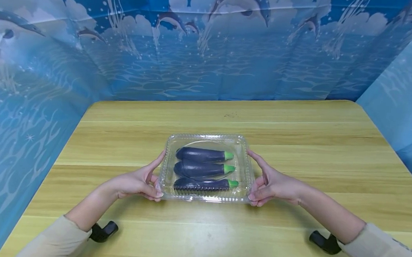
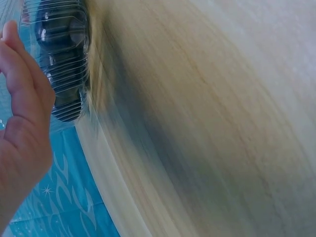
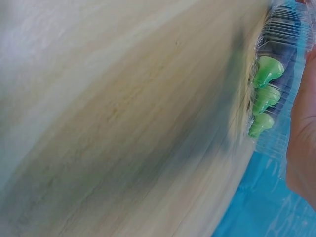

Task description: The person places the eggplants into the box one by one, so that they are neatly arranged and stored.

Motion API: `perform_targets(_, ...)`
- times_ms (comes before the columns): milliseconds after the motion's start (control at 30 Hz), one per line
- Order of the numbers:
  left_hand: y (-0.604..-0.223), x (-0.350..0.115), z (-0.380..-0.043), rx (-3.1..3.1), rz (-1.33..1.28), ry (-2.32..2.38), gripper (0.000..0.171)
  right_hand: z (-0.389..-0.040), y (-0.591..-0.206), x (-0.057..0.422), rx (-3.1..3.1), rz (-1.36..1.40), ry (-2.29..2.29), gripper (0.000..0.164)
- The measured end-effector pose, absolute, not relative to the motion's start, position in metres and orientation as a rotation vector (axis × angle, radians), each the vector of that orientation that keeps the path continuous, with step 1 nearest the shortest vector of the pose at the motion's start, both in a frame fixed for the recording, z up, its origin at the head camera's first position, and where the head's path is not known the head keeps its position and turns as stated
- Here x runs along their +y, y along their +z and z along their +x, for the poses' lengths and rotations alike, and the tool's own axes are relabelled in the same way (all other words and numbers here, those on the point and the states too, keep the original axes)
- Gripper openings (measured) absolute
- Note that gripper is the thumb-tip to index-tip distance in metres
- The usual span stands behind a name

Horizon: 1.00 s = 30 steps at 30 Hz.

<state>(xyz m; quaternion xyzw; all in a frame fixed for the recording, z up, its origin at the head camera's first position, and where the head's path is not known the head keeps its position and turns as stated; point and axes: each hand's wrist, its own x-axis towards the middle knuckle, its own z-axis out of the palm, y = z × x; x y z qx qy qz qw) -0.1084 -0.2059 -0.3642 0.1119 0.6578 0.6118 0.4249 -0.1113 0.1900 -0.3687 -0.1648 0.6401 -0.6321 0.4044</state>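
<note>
A clear plastic clamshell box (image 1: 243, 151), its lid down, is held between both hands in the head view. Three dark purple eggplants lie side by side in it: the far one (image 1: 201, 155), the middle one (image 1: 198, 170) and the near one (image 1: 196, 183). Their green stem ends point right. My left hand (image 1: 139, 182) grips the box's left edge, thumb at the near corner. On the right edge, my right hand (image 1: 277, 185) grips it the same way. Both wrist views show the box raised off the tabletop, with a shadow beneath it.
The wood-grain table (image 1: 299, 131) spreads out around the box. A blue curtain (image 1: 217, 73) printed with dolphins and waves hangs behind the table and along both sides. Black wrist devices (image 1: 102, 231) sit under both forearms.
</note>
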Motion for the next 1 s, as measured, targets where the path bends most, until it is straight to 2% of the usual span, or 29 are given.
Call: perform_targets(1000,-0.3649,-0.2064,-0.1081,1.642,0.274,1.533,0.116,-0.1087,-0.3724,0.1845,1.641,-0.371,-1.625,0.115)
